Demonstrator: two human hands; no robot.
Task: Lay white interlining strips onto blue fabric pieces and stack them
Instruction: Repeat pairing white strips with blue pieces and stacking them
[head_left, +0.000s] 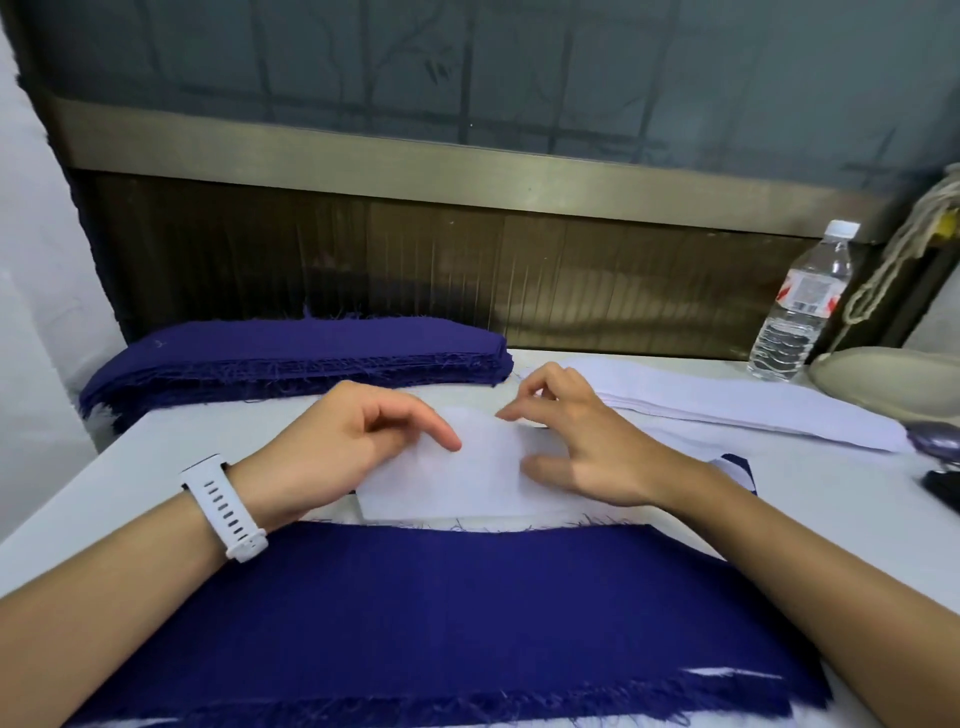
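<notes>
A white interlining strip lies across the middle of the table, just beyond a wide blue fabric piece with frayed edges. My left hand holds the strip's left end with the index finger on top and the other fingers curled; its thumb is hidden. My right hand pinches the right part, thumb flat on the strip and curled fingertips at its far edge. A blue corner shows past my right forearm. More blue pieces are stacked at the back left, and white strips are piled at the back right.
A clear water bottle stands at the back right beside a beige rounded object and a rope. A dark shiny object sits at the right edge. A brown panel closes off the table's far side.
</notes>
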